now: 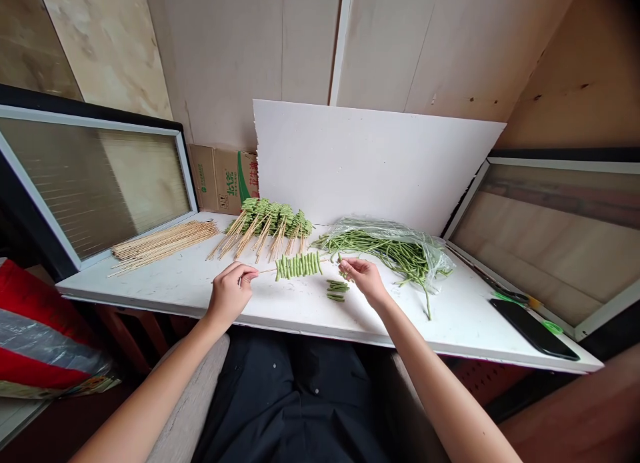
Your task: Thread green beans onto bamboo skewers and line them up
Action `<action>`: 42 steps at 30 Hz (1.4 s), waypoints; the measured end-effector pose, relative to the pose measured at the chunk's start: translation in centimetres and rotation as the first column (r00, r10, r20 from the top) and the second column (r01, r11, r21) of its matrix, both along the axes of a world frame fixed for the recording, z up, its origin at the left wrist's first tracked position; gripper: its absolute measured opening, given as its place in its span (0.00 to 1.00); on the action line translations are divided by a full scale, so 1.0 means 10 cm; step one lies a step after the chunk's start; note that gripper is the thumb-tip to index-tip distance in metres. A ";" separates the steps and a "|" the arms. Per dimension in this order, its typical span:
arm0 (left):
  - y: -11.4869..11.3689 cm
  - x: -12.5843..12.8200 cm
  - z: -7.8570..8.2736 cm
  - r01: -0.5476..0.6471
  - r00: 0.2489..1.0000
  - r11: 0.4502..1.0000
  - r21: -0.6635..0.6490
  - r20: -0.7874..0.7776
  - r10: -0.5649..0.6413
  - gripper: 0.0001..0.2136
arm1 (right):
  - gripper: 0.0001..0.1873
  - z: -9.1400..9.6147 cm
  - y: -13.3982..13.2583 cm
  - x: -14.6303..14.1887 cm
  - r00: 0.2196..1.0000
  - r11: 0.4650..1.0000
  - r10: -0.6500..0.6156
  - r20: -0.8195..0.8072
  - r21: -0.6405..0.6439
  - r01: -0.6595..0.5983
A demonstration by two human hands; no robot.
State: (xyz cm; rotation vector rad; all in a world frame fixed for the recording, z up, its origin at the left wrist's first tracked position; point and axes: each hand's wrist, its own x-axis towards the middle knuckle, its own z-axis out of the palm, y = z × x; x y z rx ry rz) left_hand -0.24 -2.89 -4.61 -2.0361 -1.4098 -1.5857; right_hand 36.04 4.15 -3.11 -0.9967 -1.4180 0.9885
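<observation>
My left hand [231,291] is closed on the blunt end of a bamboo skewer [265,271] that carries a row of short green bean pieces [299,265]. My right hand [361,275] pinches a small bean piece at the skewer's pointed end. A few cut bean pieces [337,290] lie on the white table [280,306] just below that hand. Behind the skewer lies a heap of finished bean skewers [267,224].
A bundle of bare bamboo skewers [163,243] lies at the left. Long green beans in a clear plastic bag [395,246] lie at the right. A black phone [534,328] and green-handled scissors [520,296] sit at the far right. A cardboard box [223,179] stands behind.
</observation>
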 end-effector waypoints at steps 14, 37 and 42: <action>-0.07 0.10 0.08 0.035 0.999 0.999 0.040 0.015 -0.036 0.10 | 0.21 0.33 -0.44 -0.31 0.893 0.949 0.223 -0.390 -0.121 -0.290; -0.12 0.14 0.12 0.017 1.000 0.999 0.038 0.011 -0.018 0.11 | 0.18 0.24 -0.41 -0.30 0.920 0.957 0.169 -0.353 -0.166 -0.239; -0.15 0.15 0.17 0.003 1.000 0.998 0.071 -0.011 -0.002 0.12 | 0.18 0.20 -0.42 -0.34 0.924 0.961 0.146 -0.354 -0.172 -0.217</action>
